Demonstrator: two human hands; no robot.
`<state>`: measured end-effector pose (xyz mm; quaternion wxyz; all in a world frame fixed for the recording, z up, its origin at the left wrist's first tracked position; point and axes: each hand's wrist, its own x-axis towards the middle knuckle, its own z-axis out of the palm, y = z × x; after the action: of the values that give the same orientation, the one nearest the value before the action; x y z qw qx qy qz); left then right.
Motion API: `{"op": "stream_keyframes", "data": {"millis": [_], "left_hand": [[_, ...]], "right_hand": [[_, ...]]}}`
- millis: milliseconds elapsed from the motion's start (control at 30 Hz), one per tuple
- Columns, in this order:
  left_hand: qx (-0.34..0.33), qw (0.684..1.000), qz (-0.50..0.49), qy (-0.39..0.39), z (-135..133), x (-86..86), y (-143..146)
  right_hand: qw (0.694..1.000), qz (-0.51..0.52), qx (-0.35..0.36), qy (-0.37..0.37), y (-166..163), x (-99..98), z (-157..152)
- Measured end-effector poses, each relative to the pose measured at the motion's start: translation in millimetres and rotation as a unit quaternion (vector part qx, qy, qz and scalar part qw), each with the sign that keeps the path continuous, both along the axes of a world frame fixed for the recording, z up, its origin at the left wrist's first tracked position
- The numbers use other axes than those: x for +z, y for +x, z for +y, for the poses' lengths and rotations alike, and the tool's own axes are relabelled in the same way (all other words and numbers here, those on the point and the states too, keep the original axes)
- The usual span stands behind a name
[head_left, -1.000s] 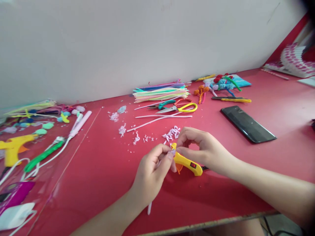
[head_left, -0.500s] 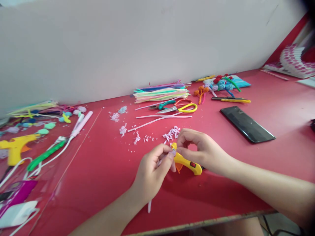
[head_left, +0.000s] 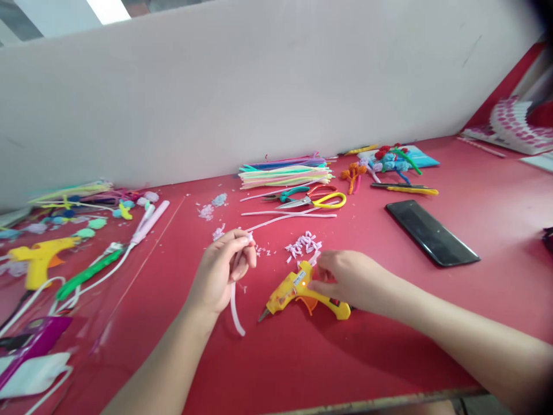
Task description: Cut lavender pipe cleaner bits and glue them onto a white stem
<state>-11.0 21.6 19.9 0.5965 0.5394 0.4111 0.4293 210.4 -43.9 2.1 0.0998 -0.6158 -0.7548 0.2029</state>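
Lilac stem [head_left: 235, 311]: in the left hand, above the red table [head_left: 259, 369]; tail hangs below the palm, curving slightly, and a small pale tip shows at the fingertips.
Left hand [head_left: 221, 270]: thumb and forefinger pinching the stem near its upper end; other fingers curled in.
Right hand [head_left: 345, 279]: palm down over the grip side of the yellow glue gun [head_left: 283, 292]; thumb and forefinger bent, set slightly apart; fingertips partly hidden, so contact or hold cannot be told.
Glue gun: lying on its side between the hands, nozzle toward the lower left, small orange light lit on its body.
Cut lilac pieces [head_left: 302, 244]: loose heap just beyond the gun, near the right fingertips.
Scissors [head_left: 330, 200]: yellow-handled, beyond the heap, overlapping pliers [head_left: 288, 195] with a teal grip.
Stem bundle [head_left: 285, 177]: many colours, near the pale wall [head_left: 268, 98].
Orange flower [head_left: 353, 172]: right of the bundle.
Phone [head_left: 432, 233]: dark, lying flat, well right of the heap.
Second glue gun [head_left: 41, 259]: yellow, far left, near a green twisted stem [head_left: 88, 271].
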Motion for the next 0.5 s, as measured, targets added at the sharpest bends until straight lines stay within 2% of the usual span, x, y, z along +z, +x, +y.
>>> {"op": "stream_keyframes", "data": {"millis": [67, 233, 367, 500], "left_hand": [[0.01, 1.0, -0.016, -0.012, 10.8, -7.6, -3.0], [-0.002, 0.991, -0.069, -0.116, 25.1, -26.0, -6.6], [-0.027, 0.986, -0.07, -0.147, 24.0, -29.4, -8.4], [-0.035, 0.986, -0.071, -0.147, 21.2, -27.7, -8.1]], "right_hand": [[1.0, -0.018, 0.02, 0.001, -2.4, -5.7, -1.1], [0.999, 0.008, 0.027, -0.033, -6.5, -10.0, -0.7], [0.997, 0.05, 0.025, -0.057, -6.7, -10.4, 3.3], [0.989, 0.109, -0.011, -0.095, -2.8, -6.9, 6.2]]}}
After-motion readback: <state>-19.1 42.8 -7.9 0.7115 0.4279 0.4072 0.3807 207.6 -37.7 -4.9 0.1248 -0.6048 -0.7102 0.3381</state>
